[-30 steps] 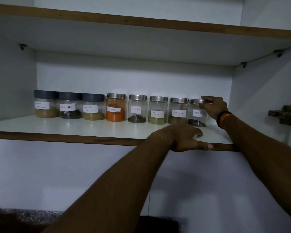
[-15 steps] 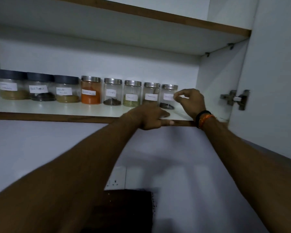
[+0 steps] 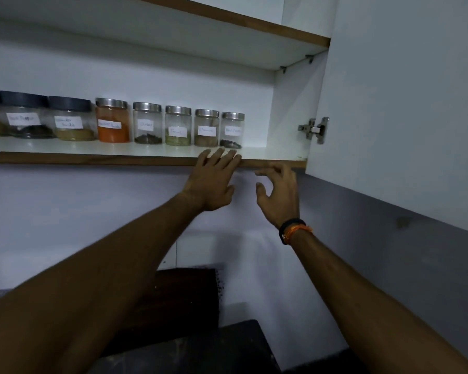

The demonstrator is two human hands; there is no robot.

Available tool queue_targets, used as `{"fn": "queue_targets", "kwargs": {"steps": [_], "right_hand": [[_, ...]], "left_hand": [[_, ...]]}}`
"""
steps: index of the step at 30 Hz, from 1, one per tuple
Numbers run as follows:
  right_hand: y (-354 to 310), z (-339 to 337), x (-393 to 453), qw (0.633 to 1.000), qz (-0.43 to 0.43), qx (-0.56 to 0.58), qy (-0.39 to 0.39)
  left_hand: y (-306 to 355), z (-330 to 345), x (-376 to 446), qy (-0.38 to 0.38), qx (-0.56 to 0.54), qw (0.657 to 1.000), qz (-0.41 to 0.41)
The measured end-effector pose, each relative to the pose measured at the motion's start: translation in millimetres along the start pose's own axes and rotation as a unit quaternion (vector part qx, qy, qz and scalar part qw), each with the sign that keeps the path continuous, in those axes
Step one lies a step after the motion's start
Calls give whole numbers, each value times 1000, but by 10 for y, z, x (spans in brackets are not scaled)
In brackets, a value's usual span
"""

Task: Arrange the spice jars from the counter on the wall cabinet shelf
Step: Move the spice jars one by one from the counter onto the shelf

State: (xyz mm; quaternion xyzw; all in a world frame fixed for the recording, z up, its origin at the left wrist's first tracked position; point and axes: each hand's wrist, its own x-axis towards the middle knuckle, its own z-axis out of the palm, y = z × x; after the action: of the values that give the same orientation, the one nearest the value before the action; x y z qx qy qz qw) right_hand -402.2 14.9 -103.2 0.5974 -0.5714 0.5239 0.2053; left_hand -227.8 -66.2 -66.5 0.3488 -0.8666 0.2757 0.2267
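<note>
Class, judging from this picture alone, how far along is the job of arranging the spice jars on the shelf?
Done: the jars stand in one row on the shelf, labels facing out. In hand: nothing; the left hand rests open at the shelf edge, and the right hand hangs below it, holding nothing. Left: unclear, since the counter is barely in view.

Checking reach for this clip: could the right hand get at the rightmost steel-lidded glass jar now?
Probably yes: the right hand hangs open just below the shelf edge, with nothing between it and the rightmost steel-lidded glass jar.
</note>
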Motion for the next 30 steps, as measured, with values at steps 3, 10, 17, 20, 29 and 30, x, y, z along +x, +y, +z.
{"fn": "queue_targets", "kwargs": {"steps": [3,10,17,20,29,30], "right_hand": [[69,16,-270,999,27,-7,-22],[223,83,-1029,993,89,-31,-68],[392,39,-2094,968,198,-25,-153],[453,-8,-2531,945,243,-29,-215],[495,-147,-3623,864,354,-72,-352],[500,-159,-3711,855,362,-76,-364]], "left_hand": [[226,132,-268,14,-29,999,36],[940,665,-1083,-147,-174,973,40],[1460,1077,-1842,-292,-249,922,43],[1642,1176,-2127,-309,-333,890,30],[2133,1411,-2806,-384,-410,827,0],[2177,1430,-2850,-393,-409,823,3]]}}
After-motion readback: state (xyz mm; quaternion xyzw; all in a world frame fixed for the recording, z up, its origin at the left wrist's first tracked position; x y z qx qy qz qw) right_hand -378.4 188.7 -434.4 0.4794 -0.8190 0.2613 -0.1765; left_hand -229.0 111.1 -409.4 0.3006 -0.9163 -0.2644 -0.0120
